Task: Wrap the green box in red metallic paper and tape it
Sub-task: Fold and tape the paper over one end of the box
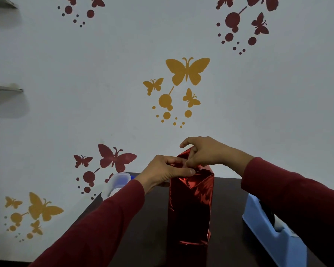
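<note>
1. The box stood upright on the dark tabletop, all covered in red paper.
2. The left hand and right hand both pinched the top folds.
3. I think tape from the blue dispenser comes next.

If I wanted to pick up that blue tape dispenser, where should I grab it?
Probably across the blue tape dispenser's two long flat sides, coming from above. It sits low on the dark table, and the right sleeve crosses its far end, so the near end is freer.
</note>
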